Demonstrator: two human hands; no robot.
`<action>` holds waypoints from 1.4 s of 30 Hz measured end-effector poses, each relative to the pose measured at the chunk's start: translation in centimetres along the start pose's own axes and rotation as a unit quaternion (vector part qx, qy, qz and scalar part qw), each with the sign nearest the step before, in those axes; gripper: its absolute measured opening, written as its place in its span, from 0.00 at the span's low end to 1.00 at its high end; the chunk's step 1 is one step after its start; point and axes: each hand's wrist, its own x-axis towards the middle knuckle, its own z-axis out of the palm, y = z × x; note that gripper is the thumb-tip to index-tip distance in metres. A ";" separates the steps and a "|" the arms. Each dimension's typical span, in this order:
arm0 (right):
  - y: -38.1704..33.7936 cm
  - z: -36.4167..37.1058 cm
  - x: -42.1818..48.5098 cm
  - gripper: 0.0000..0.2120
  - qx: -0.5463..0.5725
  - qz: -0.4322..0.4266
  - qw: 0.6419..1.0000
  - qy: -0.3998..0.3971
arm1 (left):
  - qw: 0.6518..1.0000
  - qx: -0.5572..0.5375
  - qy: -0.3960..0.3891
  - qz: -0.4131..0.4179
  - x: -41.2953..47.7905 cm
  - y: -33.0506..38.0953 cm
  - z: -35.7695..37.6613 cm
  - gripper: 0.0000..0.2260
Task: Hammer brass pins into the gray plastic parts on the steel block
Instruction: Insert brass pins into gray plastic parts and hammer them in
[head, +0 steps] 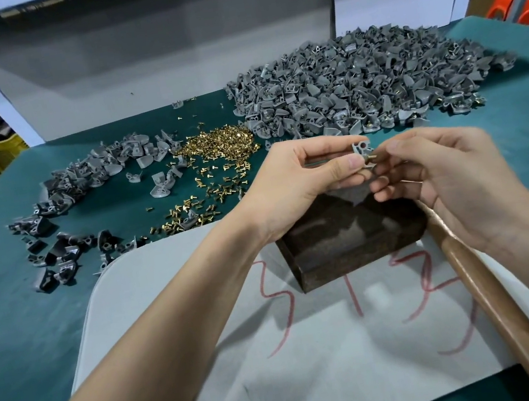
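Hammer handle (502, 311), head hidden; gray part (361, 147) in left hand (298, 184) grip, brass pin (370, 159) in right hand (440, 179).

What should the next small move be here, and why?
Probably seat the brass pin into the gray part: the right hand pinches it at the part's edge, the left hand holds the part above the steel block, not yet on it.

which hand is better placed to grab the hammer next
Right hand: the hammer handle lies under it, while the left hand holds the gray part. It pinches a brass pin now.
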 end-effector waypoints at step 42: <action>-5.2 -2.5 -0.9 0.08 -0.302 0.078 0.947 0.075 | 0.965 0.180 0.180 0.066 -6.0 -2.9 -2.7 0.09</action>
